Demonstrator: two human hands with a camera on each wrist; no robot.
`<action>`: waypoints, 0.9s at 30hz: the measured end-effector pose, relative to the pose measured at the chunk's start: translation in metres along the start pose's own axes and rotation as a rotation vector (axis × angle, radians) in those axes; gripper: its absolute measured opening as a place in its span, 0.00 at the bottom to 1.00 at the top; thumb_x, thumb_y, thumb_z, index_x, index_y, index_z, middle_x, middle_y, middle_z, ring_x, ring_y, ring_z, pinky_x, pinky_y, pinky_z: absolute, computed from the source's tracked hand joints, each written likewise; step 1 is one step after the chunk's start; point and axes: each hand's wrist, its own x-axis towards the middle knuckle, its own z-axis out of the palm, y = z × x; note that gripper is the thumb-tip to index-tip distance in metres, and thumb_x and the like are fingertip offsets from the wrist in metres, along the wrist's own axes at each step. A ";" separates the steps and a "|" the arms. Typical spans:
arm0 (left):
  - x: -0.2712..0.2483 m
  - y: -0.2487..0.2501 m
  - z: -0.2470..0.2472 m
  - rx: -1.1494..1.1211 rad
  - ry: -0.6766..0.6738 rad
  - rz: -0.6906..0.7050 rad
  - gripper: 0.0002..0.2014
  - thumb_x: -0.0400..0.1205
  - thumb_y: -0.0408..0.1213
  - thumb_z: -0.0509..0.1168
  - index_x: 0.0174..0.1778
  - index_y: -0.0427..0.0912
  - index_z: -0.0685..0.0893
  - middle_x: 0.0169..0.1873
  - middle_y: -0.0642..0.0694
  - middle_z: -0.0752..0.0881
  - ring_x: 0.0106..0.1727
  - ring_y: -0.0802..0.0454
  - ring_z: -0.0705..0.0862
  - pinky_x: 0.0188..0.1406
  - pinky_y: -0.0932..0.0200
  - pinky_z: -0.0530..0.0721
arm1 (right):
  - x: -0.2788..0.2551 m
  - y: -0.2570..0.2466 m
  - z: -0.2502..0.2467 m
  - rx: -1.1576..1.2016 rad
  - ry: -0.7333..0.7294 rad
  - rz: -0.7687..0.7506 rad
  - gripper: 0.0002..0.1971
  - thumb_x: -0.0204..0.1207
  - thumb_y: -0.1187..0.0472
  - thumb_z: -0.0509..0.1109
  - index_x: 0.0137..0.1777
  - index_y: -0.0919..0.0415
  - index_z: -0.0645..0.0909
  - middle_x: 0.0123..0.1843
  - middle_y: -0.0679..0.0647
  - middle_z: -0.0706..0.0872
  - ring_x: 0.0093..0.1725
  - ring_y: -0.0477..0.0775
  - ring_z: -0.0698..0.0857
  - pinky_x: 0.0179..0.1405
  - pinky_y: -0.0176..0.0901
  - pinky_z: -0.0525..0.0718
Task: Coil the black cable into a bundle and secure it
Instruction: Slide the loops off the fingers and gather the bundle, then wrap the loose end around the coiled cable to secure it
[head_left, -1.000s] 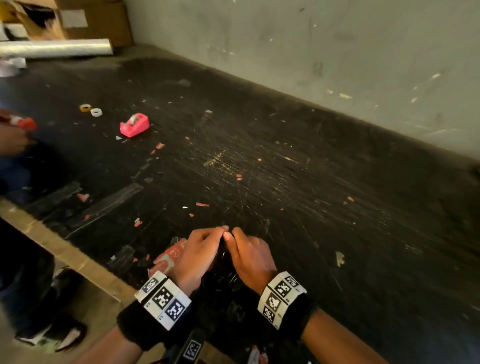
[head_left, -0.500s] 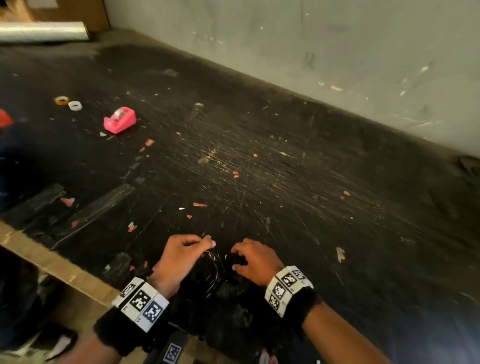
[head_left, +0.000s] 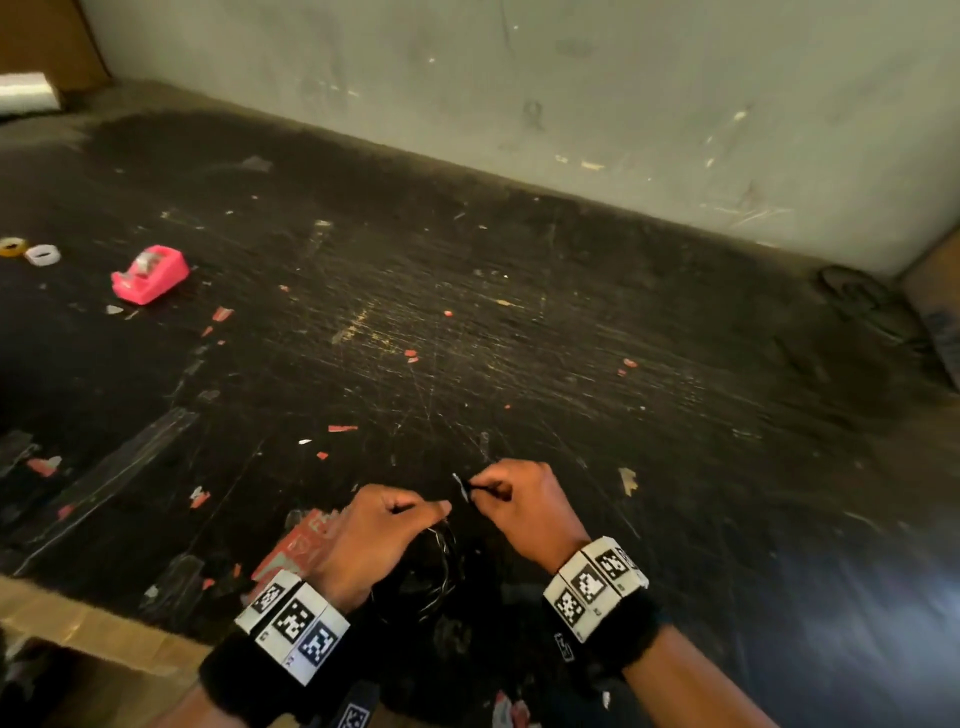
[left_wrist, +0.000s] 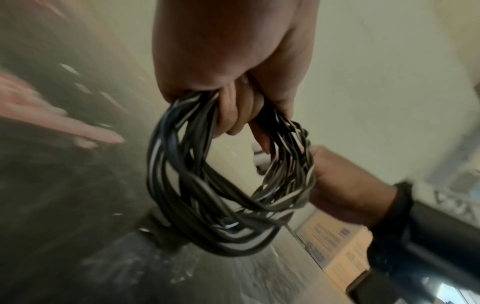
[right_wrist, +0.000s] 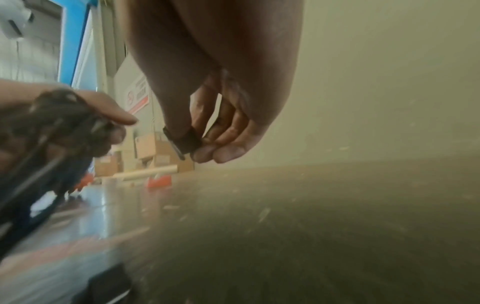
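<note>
The black cable (left_wrist: 207, 195) is wound into a coil of several loops that hangs from my left hand (left_wrist: 233, 115), whose fingers curl round its top. In the head view the coil (head_left: 434, 571) hangs below my left hand (head_left: 434, 512), just above the dark table (head_left: 571, 338) near its front edge. My right hand (head_left: 480, 491) is a little to the right of the coil and apart from it. It pinches a short black strip (right_wrist: 185, 142) between thumb and fingertips (right_wrist: 205, 154). What kind of strip it is cannot be made out.
A pink tape dispenser (head_left: 150, 273) and two small tape rolls (head_left: 41, 254) sit at the far left. A red packet (head_left: 296, 545) lies under my left hand. The table's front edge (head_left: 78, 618) runs at lower left, a grey wall (head_left: 571, 104) behind, a cardboard box (head_left: 935, 312) at right.
My hands were together at the coil a second ago and have drawn apart. The right hand has moved up and to the right with the black strip pinched in it.
</note>
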 end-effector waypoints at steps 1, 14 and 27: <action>0.000 0.006 0.010 0.007 -0.033 0.010 0.14 0.73 0.39 0.75 0.31 0.28 0.89 0.25 0.38 0.86 0.27 0.52 0.81 0.34 0.56 0.77 | -0.007 0.001 -0.009 -0.003 0.033 -0.018 0.09 0.75 0.61 0.72 0.54 0.55 0.89 0.49 0.52 0.90 0.47 0.46 0.86 0.53 0.47 0.86; -0.002 0.054 0.128 0.180 -0.261 0.376 0.21 0.72 0.44 0.68 0.20 0.30 0.77 0.21 0.46 0.72 0.26 0.57 0.70 0.27 0.56 0.66 | -0.067 0.046 -0.092 0.269 0.368 0.156 0.07 0.74 0.65 0.73 0.35 0.58 0.88 0.30 0.45 0.86 0.28 0.40 0.82 0.30 0.35 0.81; -0.033 0.099 0.183 -0.210 -0.116 0.208 0.12 0.80 0.34 0.66 0.42 0.24 0.83 0.13 0.53 0.65 0.13 0.61 0.62 0.13 0.66 0.56 | -0.102 0.055 -0.191 0.565 0.154 -0.124 0.09 0.70 0.78 0.73 0.50 0.72 0.85 0.46 0.59 0.90 0.45 0.43 0.90 0.49 0.30 0.87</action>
